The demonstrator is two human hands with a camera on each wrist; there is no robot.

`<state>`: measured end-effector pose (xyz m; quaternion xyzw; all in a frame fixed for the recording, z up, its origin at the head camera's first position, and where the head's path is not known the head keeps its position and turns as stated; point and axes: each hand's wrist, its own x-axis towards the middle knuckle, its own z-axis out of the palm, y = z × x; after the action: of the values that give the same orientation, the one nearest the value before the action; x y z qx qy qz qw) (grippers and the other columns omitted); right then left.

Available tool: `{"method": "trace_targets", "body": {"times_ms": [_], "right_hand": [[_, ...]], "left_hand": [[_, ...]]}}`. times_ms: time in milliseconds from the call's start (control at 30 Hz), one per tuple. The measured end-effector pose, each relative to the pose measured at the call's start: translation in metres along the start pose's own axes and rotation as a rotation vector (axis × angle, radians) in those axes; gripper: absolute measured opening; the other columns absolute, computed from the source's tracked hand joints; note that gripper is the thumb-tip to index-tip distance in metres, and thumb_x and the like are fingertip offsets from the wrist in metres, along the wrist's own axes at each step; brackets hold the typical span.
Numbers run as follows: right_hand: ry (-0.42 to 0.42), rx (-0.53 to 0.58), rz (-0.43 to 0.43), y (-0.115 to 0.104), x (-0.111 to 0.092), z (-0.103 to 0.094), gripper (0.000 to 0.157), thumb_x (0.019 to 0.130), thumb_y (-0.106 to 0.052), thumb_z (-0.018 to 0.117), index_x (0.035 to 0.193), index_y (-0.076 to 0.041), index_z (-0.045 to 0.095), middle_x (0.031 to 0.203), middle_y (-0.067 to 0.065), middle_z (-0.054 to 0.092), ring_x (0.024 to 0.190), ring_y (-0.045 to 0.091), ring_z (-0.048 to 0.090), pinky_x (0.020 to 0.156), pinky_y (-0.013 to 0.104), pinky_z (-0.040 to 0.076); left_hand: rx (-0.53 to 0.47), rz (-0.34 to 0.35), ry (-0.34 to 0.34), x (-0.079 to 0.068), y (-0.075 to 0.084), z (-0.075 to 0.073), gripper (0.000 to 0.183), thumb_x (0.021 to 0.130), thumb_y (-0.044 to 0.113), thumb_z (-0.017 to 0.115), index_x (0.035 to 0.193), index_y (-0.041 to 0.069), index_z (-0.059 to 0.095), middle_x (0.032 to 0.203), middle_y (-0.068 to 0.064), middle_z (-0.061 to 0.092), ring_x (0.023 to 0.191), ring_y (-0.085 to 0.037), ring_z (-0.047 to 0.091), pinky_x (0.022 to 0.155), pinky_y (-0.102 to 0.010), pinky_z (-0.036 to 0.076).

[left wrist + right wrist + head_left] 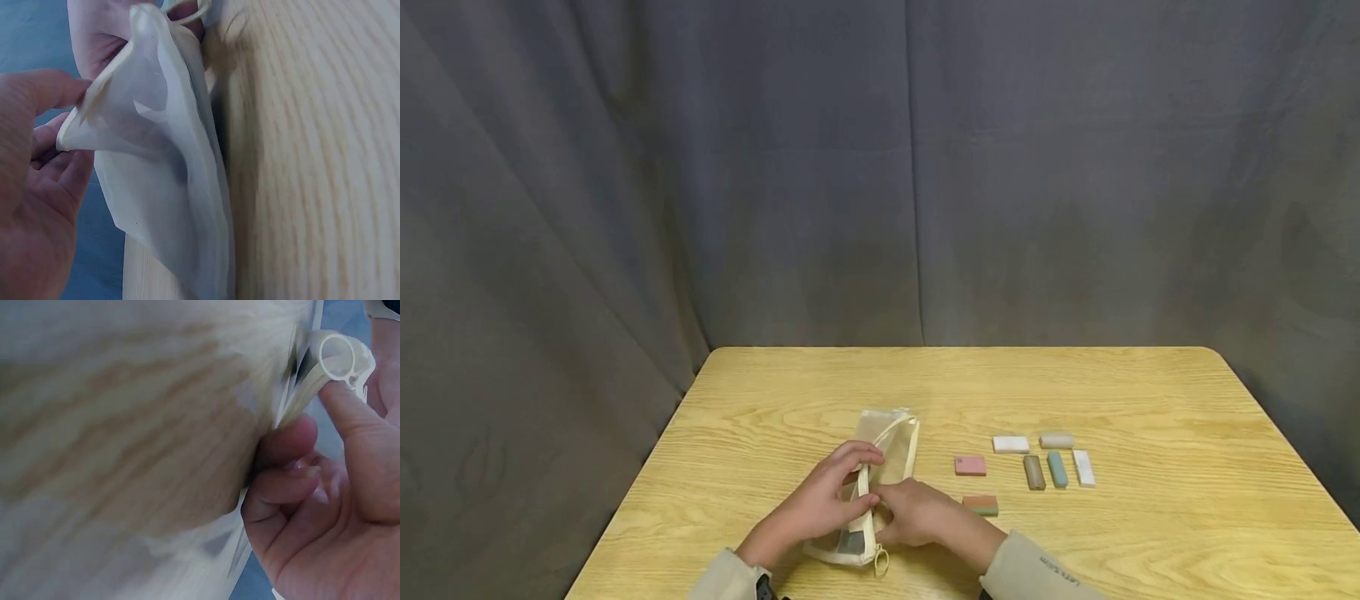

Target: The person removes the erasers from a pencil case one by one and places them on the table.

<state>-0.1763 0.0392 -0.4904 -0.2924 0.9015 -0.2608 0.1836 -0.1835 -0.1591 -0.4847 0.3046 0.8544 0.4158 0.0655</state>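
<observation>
A see-through mesh zip pouch (880, 427) with cream edging lies on the table between the two hands. My left hand (823, 498) pinches one side of its opening between thumb and fingers; the left wrist view shows the pouch (159, 181) spread there. On the other side, my right hand (917, 510) grips the pouch's edge, its fingers (284, 487) curled and its thumb by the zip end. A ring-shaped zip pull (322, 357) hangs at the near end. Something dark (852, 542) shows through the mesh; its kind cannot be told.
Right of the pouch lie small eraser-like blocks: a pink one (970, 466), an orange-and-green one (981, 505) beside the right wrist, and farther right several others in white (1011, 444), brown (1034, 472) and blue (1057, 469). A grey curtain (917, 208) hangs behind the wooden table (1165, 517).
</observation>
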Motion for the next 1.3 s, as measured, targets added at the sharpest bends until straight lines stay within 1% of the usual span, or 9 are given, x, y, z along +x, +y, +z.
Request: {"method": "trace_targets", "body": {"times_ms": [167, 400, 533, 600, 667, 867, 1000, 1133, 1300], "right_hand": [[-0.010, -0.023, -0.021, -0.002, -0.001, 0.000, 0.037, 0.077, -0.012, 0.075, 0.113, -0.016, 0.067, 0.065, -0.011, 0.047, 0.055, 0.005, 0.041, 0.052, 0.022, 0.036], [0.011, 0.010, -0.079, 0.001, -0.003, 0.002, 0.043, 0.082, -0.006, 0.070, 0.125, -0.013, 0.066, 0.058, -0.011, 0.040, 0.047, 0.003, 0.033, 0.046, 0.018, 0.028], [0.011, 0.076, -0.126, 0.008, -0.005, 0.002, 0.029, 0.085, -0.005, 0.071, 0.114, -0.006, 0.065, 0.063, -0.011, 0.049, 0.049, 0.001, 0.039, 0.048, 0.016, 0.035], [0.013, 0.097, -0.139, 0.011, -0.006, 0.002, 0.021, 0.085, -0.005, 0.072, 0.105, -0.006, 0.064, 0.068, -0.010, 0.056, 0.052, 0.000, 0.044, 0.051, 0.015, 0.040], [0.022, 0.088, -0.127, 0.014, -0.009, 0.000, 0.020, 0.085, -0.008, 0.074, 0.103, -0.006, 0.065, 0.072, -0.009, 0.061, 0.052, 0.000, 0.049, 0.052, 0.016, 0.045], [0.115, -0.007, -0.074, 0.019, -0.015, -0.008, 0.019, 0.084, -0.018, 0.078, 0.098, -0.011, 0.067, 0.073, -0.011, 0.062, 0.057, 0.002, 0.050, 0.052, 0.020, 0.044], [0.184, -0.009, -0.062, 0.022, -0.018, -0.016, 0.019, 0.083, -0.019, 0.077, 0.096, -0.012, 0.065, 0.067, -0.012, 0.057, 0.054, 0.002, 0.046, 0.048, 0.021, 0.039], [0.246, -0.023, -0.065, 0.025, -0.022, -0.027, 0.019, 0.085, -0.018, 0.077, 0.097, -0.011, 0.065, 0.065, -0.011, 0.056, 0.050, 0.002, 0.045, 0.044, 0.020, 0.036], [0.291, -0.063, -0.036, 0.028, -0.028, -0.037, 0.020, 0.085, -0.019, 0.076, 0.099, -0.011, 0.065, 0.067, -0.010, 0.057, 0.052, 0.004, 0.047, 0.046, 0.022, 0.039]], "left_hand": [[-0.010, 0.008, -0.020, -0.003, 0.000, 0.002, 0.045, 0.095, 0.012, 0.072, 0.135, 0.003, 0.056, 0.145, -0.002, 0.047, 0.133, -0.025, 0.049, 0.108, -0.038, 0.044], [0.026, 0.010, 0.023, -0.002, -0.003, 0.000, 0.046, 0.093, 0.011, 0.073, 0.135, 0.005, 0.057, 0.143, 0.001, 0.048, 0.133, -0.024, 0.050, 0.108, -0.038, 0.045], [0.017, 0.000, 0.037, -0.002, -0.006, -0.001, 0.046, 0.093, 0.011, 0.073, 0.135, 0.005, 0.057, 0.143, 0.000, 0.049, 0.132, -0.025, 0.050, 0.107, -0.040, 0.046], [0.009, -0.009, 0.036, -0.004, -0.007, 0.000, 0.045, 0.094, 0.013, 0.073, 0.135, 0.004, 0.057, 0.144, 0.000, 0.048, 0.132, -0.026, 0.051, 0.106, -0.041, 0.047], [0.002, -0.016, 0.038, -0.005, -0.009, 0.000, 0.045, 0.094, 0.015, 0.072, 0.135, 0.004, 0.057, 0.143, -0.001, 0.049, 0.132, -0.027, 0.051, 0.105, -0.041, 0.048], [-0.031, -0.054, 0.037, -0.007, -0.011, 0.001, 0.043, 0.097, 0.019, 0.070, 0.135, 0.004, 0.057, 0.144, -0.003, 0.048, 0.134, -0.029, 0.049, 0.104, -0.042, 0.048], [-0.050, -0.075, 0.018, -0.006, -0.011, 0.000, 0.043, 0.099, 0.021, 0.067, 0.137, 0.003, 0.055, 0.145, -0.005, 0.047, 0.135, -0.030, 0.048, 0.104, -0.043, 0.048], [-0.056, -0.074, 0.010, -0.003, -0.012, 0.000, 0.045, 0.100, 0.023, 0.065, 0.138, 0.002, 0.054, 0.145, -0.005, 0.048, 0.135, -0.030, 0.049, 0.101, -0.040, 0.050], [-0.028, -0.084, -0.023, -0.003, -0.012, 0.001, 0.047, 0.102, 0.025, 0.062, 0.143, 0.003, 0.051, 0.148, -0.006, 0.045, 0.134, -0.030, 0.049, 0.102, -0.040, 0.050]]}}
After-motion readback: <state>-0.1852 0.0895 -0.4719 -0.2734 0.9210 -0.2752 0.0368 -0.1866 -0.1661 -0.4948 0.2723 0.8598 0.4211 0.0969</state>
